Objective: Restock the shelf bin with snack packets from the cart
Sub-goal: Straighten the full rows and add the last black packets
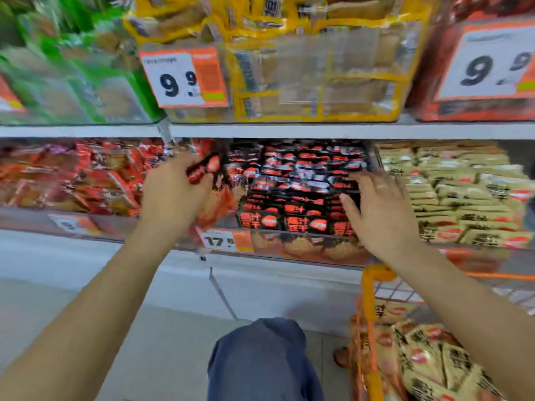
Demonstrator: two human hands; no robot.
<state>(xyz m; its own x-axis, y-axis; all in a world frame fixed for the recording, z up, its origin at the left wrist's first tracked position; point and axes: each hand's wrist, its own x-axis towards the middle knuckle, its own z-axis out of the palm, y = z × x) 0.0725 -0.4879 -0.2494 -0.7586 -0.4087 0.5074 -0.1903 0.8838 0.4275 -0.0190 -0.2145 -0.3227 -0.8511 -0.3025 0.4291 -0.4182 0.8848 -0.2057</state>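
My left hand (173,192) grips a black-and-red snack packet (204,169) at the left edge of the middle shelf bin (304,247). That clear-fronted bin holds stacked rows of black-and-red packets (298,183). Fingers spread, my right hand (376,209) rests on the right side of the stack. At the lower right stands the orange wire cart (367,299), with beige snack packets (434,360) in it.
Left of the bin lie red packets (86,178), and to its right beige packets (463,198). The shelf above carries green (72,68), yellow (304,68) and red bags with price cards (182,78). A knee in blue trousers (260,357) shows at the bottom centre.
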